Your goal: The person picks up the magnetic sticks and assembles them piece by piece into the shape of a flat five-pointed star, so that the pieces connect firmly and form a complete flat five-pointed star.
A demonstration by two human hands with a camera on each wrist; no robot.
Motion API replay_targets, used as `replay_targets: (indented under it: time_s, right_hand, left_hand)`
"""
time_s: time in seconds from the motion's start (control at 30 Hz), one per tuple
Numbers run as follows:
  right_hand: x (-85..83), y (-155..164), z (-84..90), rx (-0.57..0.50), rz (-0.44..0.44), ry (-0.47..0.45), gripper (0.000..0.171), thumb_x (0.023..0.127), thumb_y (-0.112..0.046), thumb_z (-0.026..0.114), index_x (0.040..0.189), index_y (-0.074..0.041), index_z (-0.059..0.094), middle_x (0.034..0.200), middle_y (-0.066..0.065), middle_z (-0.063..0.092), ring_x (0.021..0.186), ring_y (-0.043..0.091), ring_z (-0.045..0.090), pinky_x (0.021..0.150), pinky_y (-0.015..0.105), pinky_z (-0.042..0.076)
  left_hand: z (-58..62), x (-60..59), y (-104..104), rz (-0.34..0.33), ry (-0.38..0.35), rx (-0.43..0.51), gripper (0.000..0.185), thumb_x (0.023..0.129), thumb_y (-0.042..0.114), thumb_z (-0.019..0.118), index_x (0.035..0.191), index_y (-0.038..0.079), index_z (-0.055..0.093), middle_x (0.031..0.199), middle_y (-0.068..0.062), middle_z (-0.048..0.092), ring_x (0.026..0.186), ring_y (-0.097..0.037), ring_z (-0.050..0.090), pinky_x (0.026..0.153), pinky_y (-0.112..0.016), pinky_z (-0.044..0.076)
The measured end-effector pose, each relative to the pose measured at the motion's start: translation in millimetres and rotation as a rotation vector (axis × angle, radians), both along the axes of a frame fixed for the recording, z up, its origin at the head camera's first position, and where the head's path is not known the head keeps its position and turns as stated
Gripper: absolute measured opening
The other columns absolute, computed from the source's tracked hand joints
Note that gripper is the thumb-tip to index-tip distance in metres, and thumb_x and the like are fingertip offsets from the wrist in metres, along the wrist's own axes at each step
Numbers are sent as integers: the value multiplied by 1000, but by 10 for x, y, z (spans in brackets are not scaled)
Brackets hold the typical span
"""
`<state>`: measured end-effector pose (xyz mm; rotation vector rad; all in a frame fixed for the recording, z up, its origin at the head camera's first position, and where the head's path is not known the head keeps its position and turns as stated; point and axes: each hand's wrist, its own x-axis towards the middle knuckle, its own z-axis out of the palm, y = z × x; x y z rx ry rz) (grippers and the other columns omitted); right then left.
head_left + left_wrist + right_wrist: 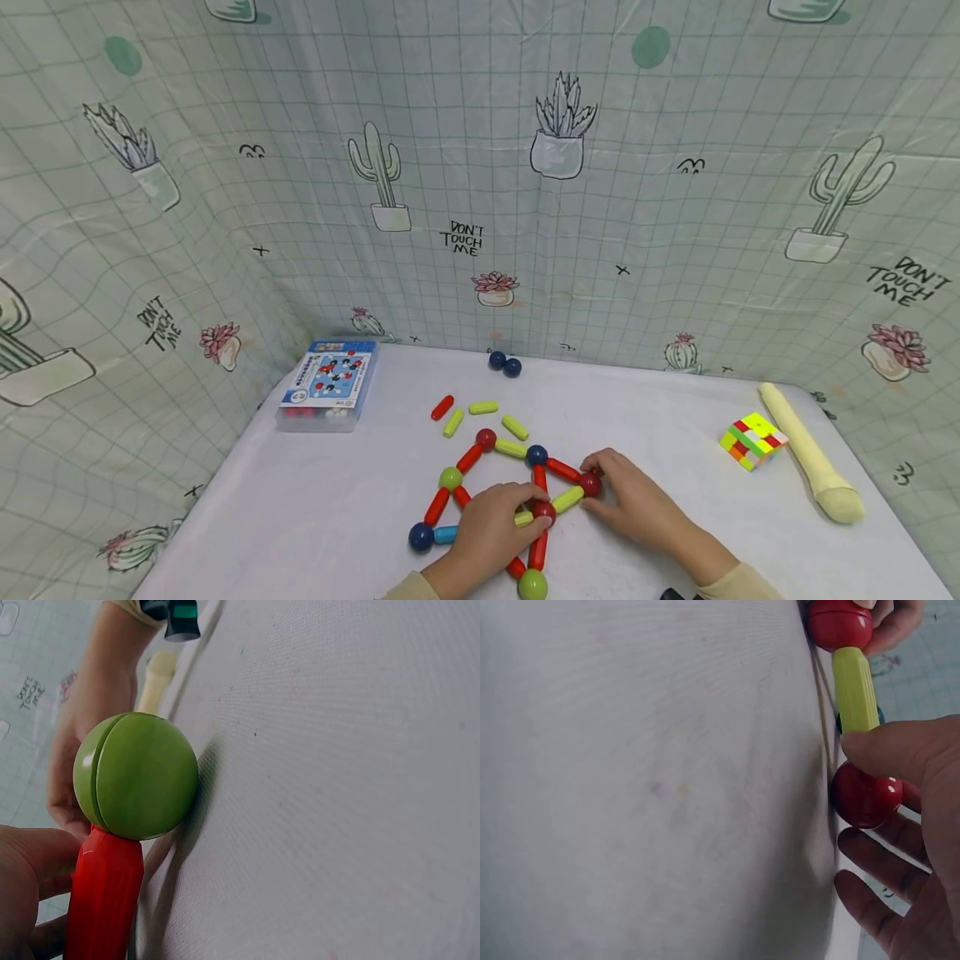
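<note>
A framework of coloured balls and rods lies on the white table. My left hand pinches a red ball near its middle. With thumb and fingers, my right hand holds another red ball at the right corner. A yellow-green rod joins these two balls. Red rods run from the left ball up to a dark blue ball and down to a green ball. A blue rod leads from the left corner and passes behind my left hand, which hides part of the framework.
Loose yellow-green rods and a red rod lie beyond the framework. Two dark blue balls sit at the back. A clear kit box stands back left. On the right are a puzzle cube and a long pale-yellow object.
</note>
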<state>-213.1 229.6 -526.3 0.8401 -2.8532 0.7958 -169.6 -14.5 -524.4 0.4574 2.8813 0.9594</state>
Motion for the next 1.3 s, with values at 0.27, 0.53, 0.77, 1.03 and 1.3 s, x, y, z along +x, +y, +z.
replay_targets:
  time_s: [0.27, 0.53, 0.77, 1.03, 1.3]
  right_hand:
    - [-30, 48, 105, -42, -35, -178, 26, 96, -33, 71, 116, -19, 62, 95, -15, 60, 86, 2, 56, 79, 29, 53]
    - [-64, -40, 109, -103, 176, -235, 22, 103, -29, 62, 124, -25, 67, 119, -10, 64, 103, 8, 60, 91, 34, 53]
    - [-3, -48, 133, -75, 204, -232, 11, 102, -35, 64, 108, -29, 71, 109, -16, 63, 101, 6, 58, 91, 34, 52]
    - [53, 50, 156, -58, 166, -249, 14, 99, -37, 67, 109, -28, 71, 107, -16, 62, 97, 5, 57, 89, 32, 53]
    - [72, 98, 176, -46, 30, -285, 27, 96, -34, 71, 118, -19, 65, 106, -10, 64, 86, 4, 56, 75, 26, 52]
  left_hand:
    - [72, 15, -25, -120, -141, 14, 22, 88, 40, 80, 109, 34, 75, 83, 22, 59, 77, -1, 51, 71, -25, 46]
    - [95, 78, 3, -306, -176, 24, 20, 89, 44, 77, 107, 34, 74, 83, 26, 58, 77, 4, 50, 72, -20, 45]
    - [130, 97, -44, -405, -98, -47, 20, 90, 45, 76, 109, 38, 75, 90, 29, 60, 82, 7, 49, 76, -21, 43]
    - [134, 112, -103, -448, -11, -58, 23, 91, 41, 76, 114, 36, 76, 97, 30, 64, 90, 10, 51, 84, -22, 44]
    - [168, 78, -222, -321, -37, 13, 26, 94, 37, 74, 121, 35, 73, 114, 26, 65, 109, 1, 56, 95, -29, 51]
